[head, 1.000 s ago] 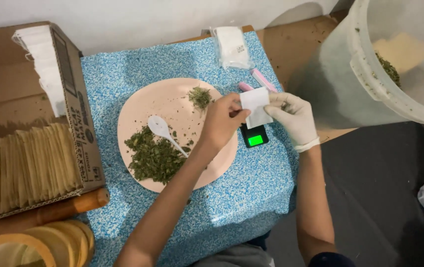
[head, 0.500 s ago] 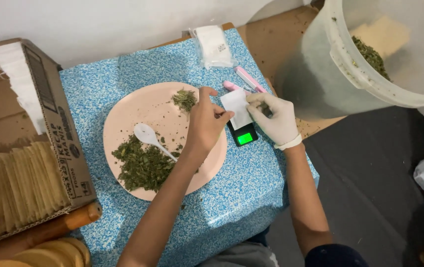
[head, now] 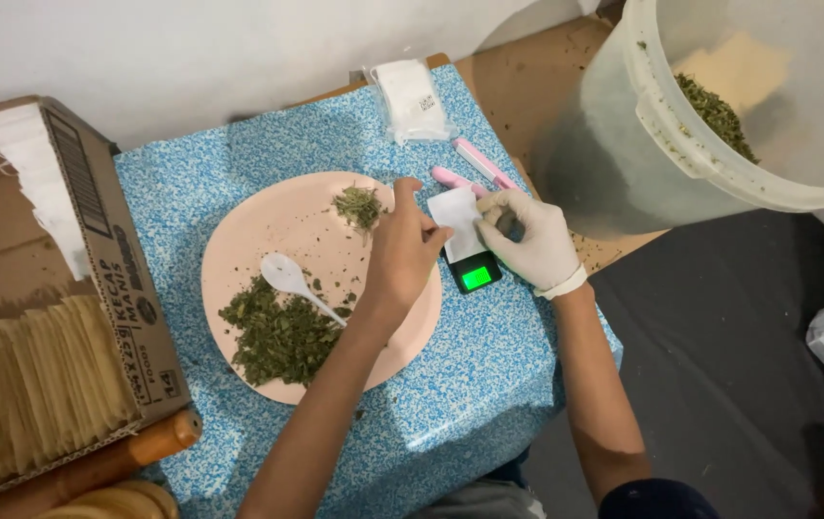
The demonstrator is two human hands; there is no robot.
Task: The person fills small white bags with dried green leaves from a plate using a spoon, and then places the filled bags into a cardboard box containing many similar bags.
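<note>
Both hands have lowered the white pouch (head: 458, 219) onto the scale (head: 474, 274); left hand (head: 402, 252) and gloved right hand (head: 532, 240) grip it

cardboard box (head: 119, 279) of paper sleeves, plastic bucket (head: 681, 144) holding perhaps dried herbs.

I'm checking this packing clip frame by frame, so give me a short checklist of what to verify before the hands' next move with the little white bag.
1. White bag held by both hands: ok, the bare left hand and the gloved right hand each pinch an edge.
2. Bag mouth open: cannot tell, only its flat face shows.
3. Small scale switched on: ok, its screen glows green.
4. Scale pan free: cannot tell, the bag and fingers cover it.
5. Loose leaves within reach: ok, a small heap lies on the pink plate beside the left hand.
6. Spoon at hand: ok, it rests on the plate by the large leaf pile.
</note>
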